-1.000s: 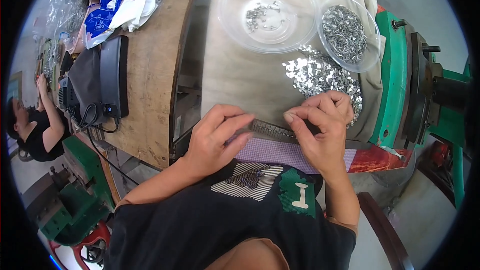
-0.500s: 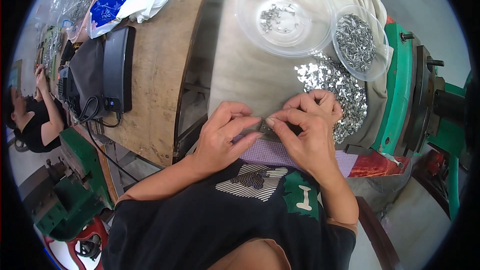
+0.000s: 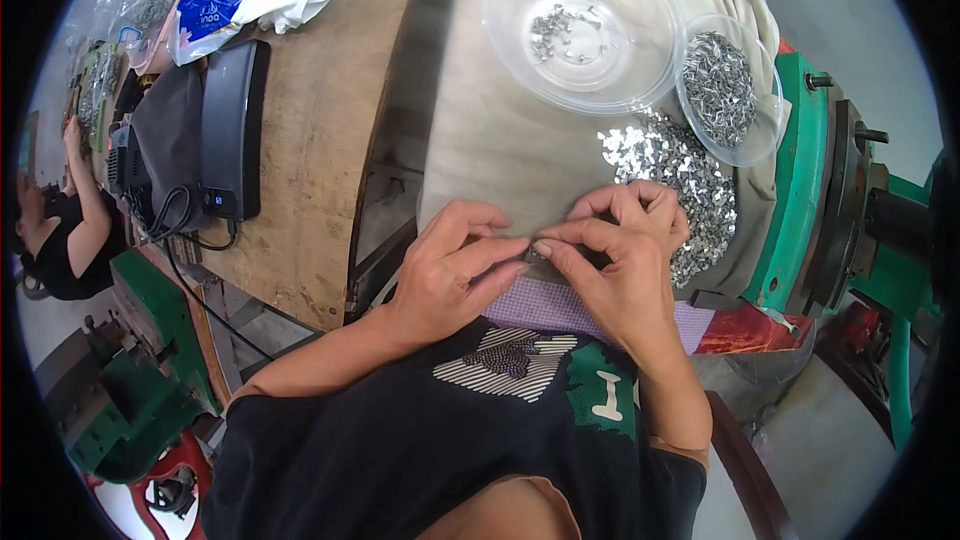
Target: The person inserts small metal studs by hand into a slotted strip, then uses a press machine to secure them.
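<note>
My left hand (image 3: 450,262) and my right hand (image 3: 622,252) meet at their fingertips above the near edge of a beige cloth (image 3: 480,150). Both pinch at a tiny piece that is mostly hidden by the fingers, so its kind does not show. Just beyond my right hand lies a heap of small shiny metal flakes (image 3: 705,200), spread on the cloth. A round clear tub (image 3: 620,80) at the back holds a few small metal parts (image 3: 562,32). To its right, a smaller clear bowl (image 3: 747,152) is filled with little silvery metal parts (image 3: 718,90).
A wooden table (image 3: 310,140) on the left bears a black device (image 3: 232,130) with a cable, and a blue tissue pack (image 3: 210,5). Green machinery (image 3: 785,180) borders the cloth on the right. A person (image 3: 85,230) sits at the far left.
My left fingertips have come closer to my right ones around the tiny piece. The whole view has shifted slightly; tub, bowl and heap look unmoved on the cloth.
</note>
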Available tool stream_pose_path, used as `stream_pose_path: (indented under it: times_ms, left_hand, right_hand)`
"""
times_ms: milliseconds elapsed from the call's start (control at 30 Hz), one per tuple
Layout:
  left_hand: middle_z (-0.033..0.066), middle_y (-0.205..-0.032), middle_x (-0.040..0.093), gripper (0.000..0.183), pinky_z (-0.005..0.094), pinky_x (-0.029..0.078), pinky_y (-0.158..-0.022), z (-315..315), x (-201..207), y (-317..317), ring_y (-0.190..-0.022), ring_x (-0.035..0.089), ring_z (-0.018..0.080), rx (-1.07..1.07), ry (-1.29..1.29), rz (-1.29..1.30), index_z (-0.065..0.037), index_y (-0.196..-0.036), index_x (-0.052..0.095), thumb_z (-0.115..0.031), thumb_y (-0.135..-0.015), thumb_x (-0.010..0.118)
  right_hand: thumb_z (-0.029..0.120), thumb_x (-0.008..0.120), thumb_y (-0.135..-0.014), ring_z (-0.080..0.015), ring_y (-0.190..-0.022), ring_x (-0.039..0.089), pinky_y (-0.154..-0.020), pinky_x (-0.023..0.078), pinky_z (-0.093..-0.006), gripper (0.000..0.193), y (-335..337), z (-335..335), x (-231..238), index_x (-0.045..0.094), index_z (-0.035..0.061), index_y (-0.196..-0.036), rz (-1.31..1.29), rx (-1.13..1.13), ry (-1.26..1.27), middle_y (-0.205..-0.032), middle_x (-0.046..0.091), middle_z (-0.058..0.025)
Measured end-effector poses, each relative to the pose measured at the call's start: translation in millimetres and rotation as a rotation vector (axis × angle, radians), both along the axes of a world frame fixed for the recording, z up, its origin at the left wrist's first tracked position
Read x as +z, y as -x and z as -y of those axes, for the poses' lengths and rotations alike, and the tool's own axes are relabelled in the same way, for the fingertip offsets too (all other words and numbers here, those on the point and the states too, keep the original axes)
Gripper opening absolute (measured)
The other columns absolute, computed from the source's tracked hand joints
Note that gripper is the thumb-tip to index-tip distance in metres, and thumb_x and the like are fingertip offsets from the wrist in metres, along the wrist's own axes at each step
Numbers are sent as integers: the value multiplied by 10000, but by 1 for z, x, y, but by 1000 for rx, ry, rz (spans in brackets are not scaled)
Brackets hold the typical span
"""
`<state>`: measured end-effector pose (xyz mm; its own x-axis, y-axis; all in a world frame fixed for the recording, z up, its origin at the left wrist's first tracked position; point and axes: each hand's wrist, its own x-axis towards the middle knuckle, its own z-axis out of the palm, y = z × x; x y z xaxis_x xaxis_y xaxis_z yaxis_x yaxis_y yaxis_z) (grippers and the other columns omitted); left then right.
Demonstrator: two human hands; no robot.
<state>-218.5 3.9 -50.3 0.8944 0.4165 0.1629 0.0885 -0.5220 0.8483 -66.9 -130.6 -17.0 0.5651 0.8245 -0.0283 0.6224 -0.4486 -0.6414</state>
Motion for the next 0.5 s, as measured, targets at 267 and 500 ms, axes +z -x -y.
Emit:
stream_pose_path:
  times_ms: [267, 500]
  left_hand:
    - [127, -1056, 621, 281, 328, 540, -686, 0, -1, 1, -800, 654, 237, -3, -8, 1, -19, -990, 742, -41, -721, 818]
    - [119, -1051, 620, 284, 323, 540, -687, 0, 0, 1, -800, 649, 231, 13, 1, -6, -21, -995, 742, -37, -721, 816]
  right_hand:
    - [280, 828, -718, -268, -1057, 460, -941, 248, -470, 144, 3, -5, 2, 784, 162, -789, 45, -13, 22, -913, 595, 34]
    - [281, 824, -722, -265, -1063, 461, -953, 244, -465, 139, 0, 3, 3, 782, 165, -786, 40, -9, 38, -914, 593, 32]
